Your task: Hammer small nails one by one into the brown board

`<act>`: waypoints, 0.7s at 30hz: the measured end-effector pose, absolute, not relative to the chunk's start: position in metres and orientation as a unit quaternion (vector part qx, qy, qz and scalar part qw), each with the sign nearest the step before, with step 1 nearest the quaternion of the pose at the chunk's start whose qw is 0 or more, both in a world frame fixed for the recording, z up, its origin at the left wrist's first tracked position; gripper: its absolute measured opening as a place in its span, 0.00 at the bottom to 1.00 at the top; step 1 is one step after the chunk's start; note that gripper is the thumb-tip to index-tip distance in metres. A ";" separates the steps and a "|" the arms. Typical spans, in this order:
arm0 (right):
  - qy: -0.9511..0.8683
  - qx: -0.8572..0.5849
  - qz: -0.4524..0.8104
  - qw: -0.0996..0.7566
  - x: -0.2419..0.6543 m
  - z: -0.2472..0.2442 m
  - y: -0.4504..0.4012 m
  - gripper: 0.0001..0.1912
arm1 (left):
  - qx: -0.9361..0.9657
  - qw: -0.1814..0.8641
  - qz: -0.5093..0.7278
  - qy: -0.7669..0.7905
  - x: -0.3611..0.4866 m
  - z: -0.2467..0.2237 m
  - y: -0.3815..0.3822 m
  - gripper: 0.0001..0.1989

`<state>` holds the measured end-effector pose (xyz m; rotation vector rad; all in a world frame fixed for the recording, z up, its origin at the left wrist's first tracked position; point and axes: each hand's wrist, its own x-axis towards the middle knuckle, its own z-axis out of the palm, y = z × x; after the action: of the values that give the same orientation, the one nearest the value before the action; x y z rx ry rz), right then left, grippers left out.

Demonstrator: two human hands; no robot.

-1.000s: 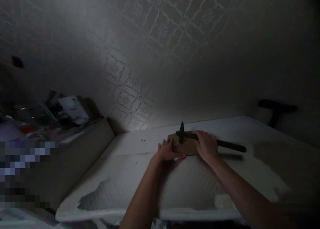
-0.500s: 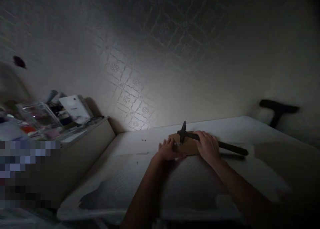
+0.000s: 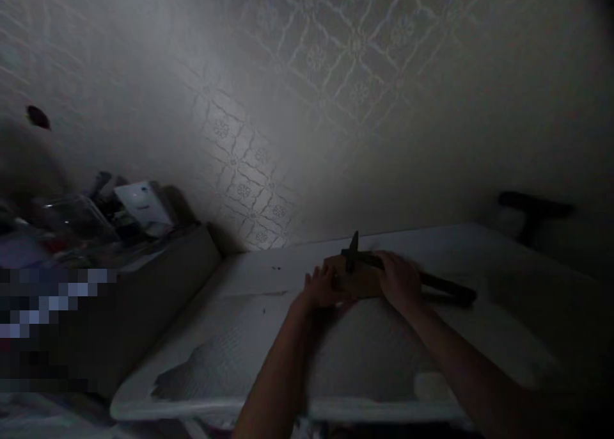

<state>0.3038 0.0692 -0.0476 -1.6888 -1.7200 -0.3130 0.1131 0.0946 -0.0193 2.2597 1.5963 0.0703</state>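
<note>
1. The wooden block (image 3: 357, 281) lies on the white table (image 3: 268, 336), near the wall.
2. The right hand (image 3: 400, 282) grips the hammer (image 3: 384, 266) close to its head.
3. The left hand (image 3: 322, 288) rests open against the block.
4. Judgement: keep the fingers (image 3: 330, 276) clear of the hammer head.

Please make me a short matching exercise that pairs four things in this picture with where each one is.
Things:
1. hammer
2. wooden block
3. left hand
4. right hand

Places:
A. wrapped around the handle, near the head
B. resting at the block's left end
C. lying on the white table, under the hammer's head
D. head over the block, handle running off to the right

Pairs: 1-D, 2-C, 3-B, 4-A
</note>
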 end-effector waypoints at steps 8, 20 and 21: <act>-0.660 -0.651 -0.130 0.351 0.304 -0.047 0.068 0.14 | 0.803 0.187 0.026 0.565 0.113 -0.021 0.095 0.57; -0.663 -0.649 -0.122 0.352 0.303 -0.045 0.068 0.13 | 0.808 0.181 0.021 0.560 0.112 -0.021 0.096 0.58; -0.661 -0.652 -0.122 0.351 0.303 -0.045 0.068 0.14 | 0.809 0.181 0.018 0.559 0.112 -0.021 0.096 0.58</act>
<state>0.3032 0.0682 -0.0452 -1.6885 -1.7106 -0.3165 0.1119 0.0962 -0.0210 2.2838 1.5798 0.0519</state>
